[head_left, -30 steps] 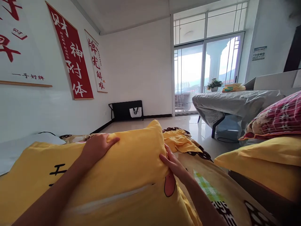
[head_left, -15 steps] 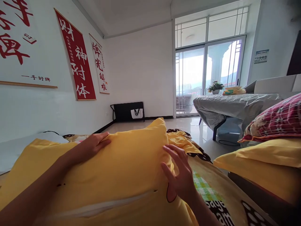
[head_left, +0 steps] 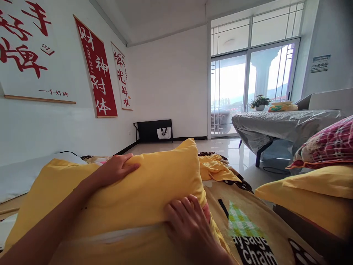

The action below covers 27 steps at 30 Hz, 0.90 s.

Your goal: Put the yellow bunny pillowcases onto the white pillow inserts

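A big yellow pillow (head_left: 154,184) fills the lower middle of the view, lying on a patterned blanket (head_left: 248,228). My left hand (head_left: 117,168) grips its top edge at the left, thumb on the near face and fingers hooked over the far side. At the pillow's near right side my right hand (head_left: 187,224) is closed on the fabric, fingers curled into it beside a white opening in the cover.
A second yellow pillow (head_left: 311,198) and a red checked cushion (head_left: 328,145) lie at the right. A table under a grey plastic cover (head_left: 278,123) stands by the glass doors. Red and white banners (head_left: 99,70) hang on the left wall. A crumpled yellow cloth (head_left: 215,167) lies behind the pillow.
My right hand came off the pillow's right edge with fingers spread, then dropped lower and closed on the near side. My left hand kept its hold on top.
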Each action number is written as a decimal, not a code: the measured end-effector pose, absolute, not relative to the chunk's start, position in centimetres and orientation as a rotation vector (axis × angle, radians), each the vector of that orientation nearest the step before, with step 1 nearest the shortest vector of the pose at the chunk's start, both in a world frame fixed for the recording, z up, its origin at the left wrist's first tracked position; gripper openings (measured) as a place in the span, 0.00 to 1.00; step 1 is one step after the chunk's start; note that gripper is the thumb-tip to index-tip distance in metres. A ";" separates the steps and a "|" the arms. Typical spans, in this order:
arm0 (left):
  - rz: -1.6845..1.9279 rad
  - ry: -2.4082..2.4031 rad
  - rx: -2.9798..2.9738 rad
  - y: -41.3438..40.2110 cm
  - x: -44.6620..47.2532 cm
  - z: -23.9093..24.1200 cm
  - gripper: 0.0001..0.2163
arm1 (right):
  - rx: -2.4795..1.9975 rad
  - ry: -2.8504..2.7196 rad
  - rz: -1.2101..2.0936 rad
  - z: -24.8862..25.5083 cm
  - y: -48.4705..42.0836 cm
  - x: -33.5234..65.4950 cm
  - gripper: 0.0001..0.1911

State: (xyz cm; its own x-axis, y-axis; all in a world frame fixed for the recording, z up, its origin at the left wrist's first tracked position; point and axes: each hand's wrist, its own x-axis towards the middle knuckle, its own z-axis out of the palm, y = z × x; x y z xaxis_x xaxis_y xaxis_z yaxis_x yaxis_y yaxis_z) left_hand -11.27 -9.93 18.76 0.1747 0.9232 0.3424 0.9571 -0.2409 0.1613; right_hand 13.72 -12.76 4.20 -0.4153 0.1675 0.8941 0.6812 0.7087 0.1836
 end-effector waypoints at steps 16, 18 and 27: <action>-0.641 -1.895 -2.299 -8.4 -11.5 16.1 0.27 | -0.703 -1.681 -0.746 2.2 -10.4 12.4 0.09; -0.633 -1.894 -2.261 -8.9 -11.3 16.2 0.27 | -0.745 -1.621 -0.812 2.4 -10.8 11.8 0.10; -0.655 -1.842 -2.118 -12.0 -10.1 16.4 0.27 | -0.779 -1.562 -0.813 5.3 -12.7 10.2 0.16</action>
